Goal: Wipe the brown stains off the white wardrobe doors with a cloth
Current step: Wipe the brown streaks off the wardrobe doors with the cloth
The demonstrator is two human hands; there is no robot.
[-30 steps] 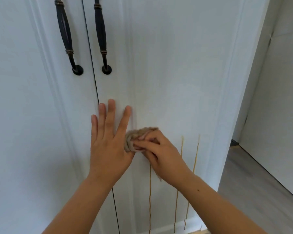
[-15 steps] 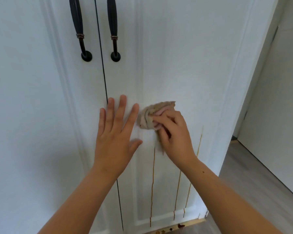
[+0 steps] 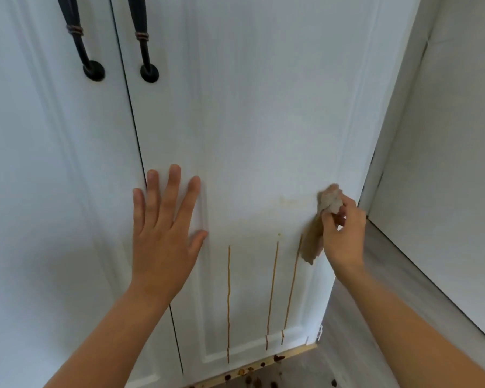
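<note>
The right wardrobe door (image 3: 263, 121) is white, with three thin brown drip streaks (image 3: 229, 298) running down its lower panel and a faint yellowish smear (image 3: 290, 202) above them. My left hand (image 3: 164, 231) lies flat on this door near the centre gap, fingers straight and spread. My right hand (image 3: 343, 236) grips a bunched beige cloth (image 3: 331, 201) against the door's right edge, and a tail of the cloth hangs down beside the rightmost streak. The left door (image 3: 53, 163) shows no stains in view.
Two dark curved handles (image 3: 93, 70) flank the gap between the doors at top. Brown drops (image 3: 277, 358) spot the wooden base strip and the grey floor (image 3: 375, 303) below. A white wall (image 3: 445, 163) stands close on the right, leaving a narrow floor strip.
My right hand carried the cloth from beside my left hand across to the door's right edge. My left hand stayed flat on the door. More of the floor shows.
</note>
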